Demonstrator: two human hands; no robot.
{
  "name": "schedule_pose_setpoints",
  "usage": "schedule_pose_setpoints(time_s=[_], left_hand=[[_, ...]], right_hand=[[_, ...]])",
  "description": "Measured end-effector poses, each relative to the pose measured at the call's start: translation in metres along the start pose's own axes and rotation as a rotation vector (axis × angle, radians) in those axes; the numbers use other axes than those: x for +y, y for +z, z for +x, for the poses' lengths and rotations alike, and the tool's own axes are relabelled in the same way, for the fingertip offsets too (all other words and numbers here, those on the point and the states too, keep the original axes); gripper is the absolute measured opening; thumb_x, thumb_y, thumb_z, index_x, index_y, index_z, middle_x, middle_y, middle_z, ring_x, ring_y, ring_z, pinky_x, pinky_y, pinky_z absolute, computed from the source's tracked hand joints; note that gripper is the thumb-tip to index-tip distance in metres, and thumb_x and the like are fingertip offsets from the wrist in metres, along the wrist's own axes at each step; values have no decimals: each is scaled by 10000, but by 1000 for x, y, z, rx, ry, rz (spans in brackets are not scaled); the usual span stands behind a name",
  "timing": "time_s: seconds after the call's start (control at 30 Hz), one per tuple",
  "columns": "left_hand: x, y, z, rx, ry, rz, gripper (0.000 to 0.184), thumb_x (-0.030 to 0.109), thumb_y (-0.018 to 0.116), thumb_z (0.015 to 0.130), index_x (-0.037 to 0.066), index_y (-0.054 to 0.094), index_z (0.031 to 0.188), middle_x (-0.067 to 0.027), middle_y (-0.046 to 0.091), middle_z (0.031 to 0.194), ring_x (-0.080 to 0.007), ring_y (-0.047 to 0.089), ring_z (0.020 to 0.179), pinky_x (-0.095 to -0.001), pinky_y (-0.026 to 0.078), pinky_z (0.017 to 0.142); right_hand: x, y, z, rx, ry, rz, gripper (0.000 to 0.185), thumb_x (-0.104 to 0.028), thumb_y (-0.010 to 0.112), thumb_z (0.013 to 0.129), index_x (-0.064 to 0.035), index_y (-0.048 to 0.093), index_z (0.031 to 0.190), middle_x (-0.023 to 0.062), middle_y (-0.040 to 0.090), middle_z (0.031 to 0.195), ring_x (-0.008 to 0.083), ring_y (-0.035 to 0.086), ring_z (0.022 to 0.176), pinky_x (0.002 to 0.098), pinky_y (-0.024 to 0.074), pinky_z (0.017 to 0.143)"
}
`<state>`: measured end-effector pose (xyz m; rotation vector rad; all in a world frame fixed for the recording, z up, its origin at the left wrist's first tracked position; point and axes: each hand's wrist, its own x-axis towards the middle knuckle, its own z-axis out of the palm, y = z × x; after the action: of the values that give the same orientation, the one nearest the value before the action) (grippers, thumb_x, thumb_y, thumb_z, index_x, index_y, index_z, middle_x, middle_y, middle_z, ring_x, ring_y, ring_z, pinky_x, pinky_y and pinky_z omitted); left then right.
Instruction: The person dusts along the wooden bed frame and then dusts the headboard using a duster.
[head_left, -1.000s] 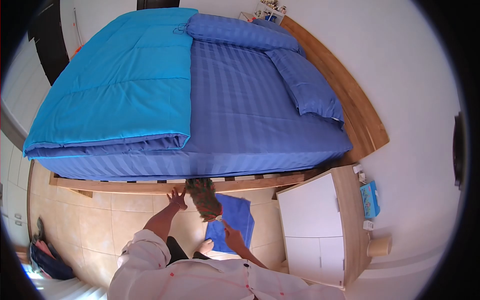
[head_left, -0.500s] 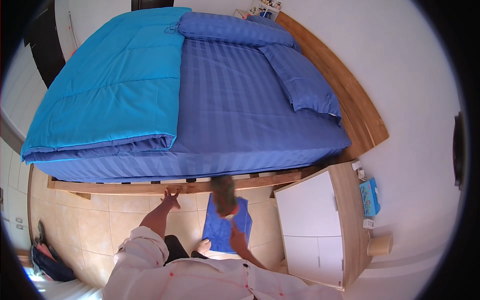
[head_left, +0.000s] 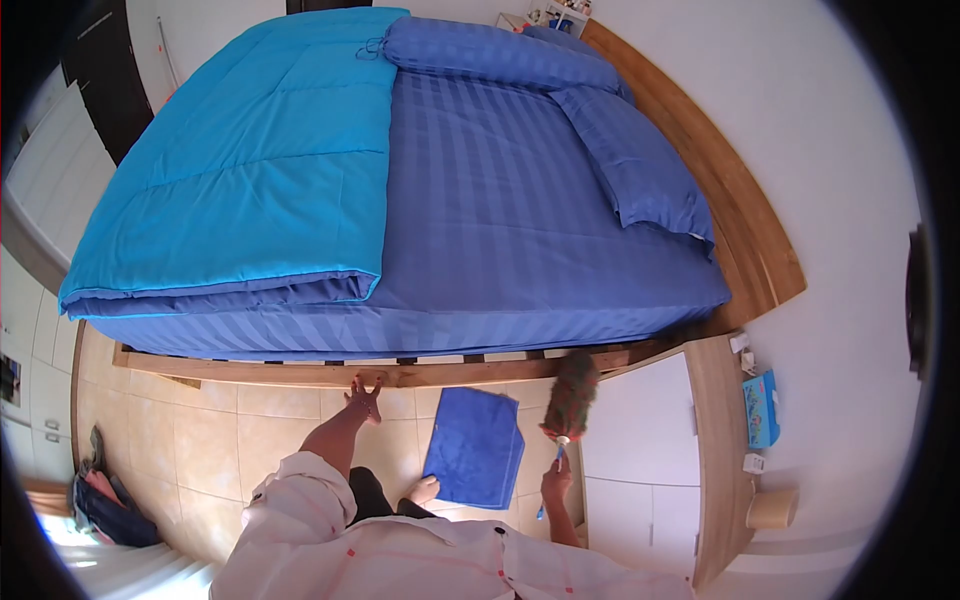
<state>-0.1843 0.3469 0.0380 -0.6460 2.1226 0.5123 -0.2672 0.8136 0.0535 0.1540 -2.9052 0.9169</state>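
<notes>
Gripping the handle of the duster (head_left: 571,396), the right hand (head_left: 556,482) holds its head against the bed frame's (head_left: 450,374) right part, beside the white drawers (head_left: 640,425). The left hand (head_left: 364,403), open with fingers spread, touches the frame left of the blue mat (head_left: 473,447).

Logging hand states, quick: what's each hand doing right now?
Left hand: open, fingers spread at the wooden bed rail.
Right hand: closed, holding the duster by its handle.
</notes>
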Motion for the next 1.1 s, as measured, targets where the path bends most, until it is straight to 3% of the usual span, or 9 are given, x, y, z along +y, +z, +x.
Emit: schedule_pose_setpoints(time_s=[0.07,0.1,0.2,0.3,0.43,0.6,0.8,0.97,1.1], left_hand=[[0,1,-1,-2,1,2,1113,222,665,635,287,-109,1433,-256,-143,1463,-394,22,1377,-554,164,1069],[0,1,-2,15,3,2,1109,214,661,635,287,-105,1434,-259,-139,1463,-395,21,1377,-550,165,1071],[1,1,-2,33,6,-12,1105,194,655,634,287,-100,1435,-266,-132,1461,-399,21,1376,-547,165,1072],[-4,6,5,38,9,13,1119,222,673,627,281,-98,1436,-288,-120,1453,-416,26,1370,-561,183,1060],[-7,11,16,38,17,40,1121,256,684,631,286,-96,1435,-304,-112,1447,-428,35,1366,-583,198,1046],[-5,5,11,20,16,4,1115,249,678,633,303,-96,1433,-295,-118,1450,-417,32,1369,-610,183,1035],[-5,4,6,30,20,-26,1117,229,666,621,305,-96,1434,-290,-127,1451,-411,15,1372,-625,167,1029],[-5,9,5,65,28,-16,1107,205,648,617,289,-91,1436,-307,-118,1445,-425,2,1368,-620,165,1033],[-6,7,12,38,30,-12,1107,219,653,614,270,-83,1439,-314,-113,1442,-446,10,1360,-616,164,1036]], right_hand=[[50,32,-12,31,435,174,269,-158,411,923,-128,519,1168,94,479,537,185,425,356,375,366,337],[39,25,-10,30,440,168,269,-158,411,923,-128,519,1168,94,479,537,185,425,356,375,366,337],[0,28,24,-375,1035,734,162,-183,355,911,-135,361,756,29,374,511,123,325,346,287,286,313],[-26,66,37,-712,1021,881,104,-160,346,905,-150,425,838,24,340,525,118,304,366,288,266,322],[-128,93,-2,-765,948,754,124,-199,385,932,-156,463,1018,-10,299,559,91,270,393,258,230,350],[-172,106,-17,-1400,895,953,206,-182,391,942,-172,504,1114,-33,283,556,66,250,417,221,207,361],[-150,103,10,-1235,1136,1088,90,-164,402,934,-152,484,898,-39,268,545,63,209,396,221,177,350],[-127,98,19,-511,1192,1061,184,-159,415,921,-168,362,745,-29,265,543,59,232,397,220,172,346],[-133,107,26,-617,1210,1054,141,-152,402,924,-170,393,784,-24,272,546,65,231,392,228,179,346]])
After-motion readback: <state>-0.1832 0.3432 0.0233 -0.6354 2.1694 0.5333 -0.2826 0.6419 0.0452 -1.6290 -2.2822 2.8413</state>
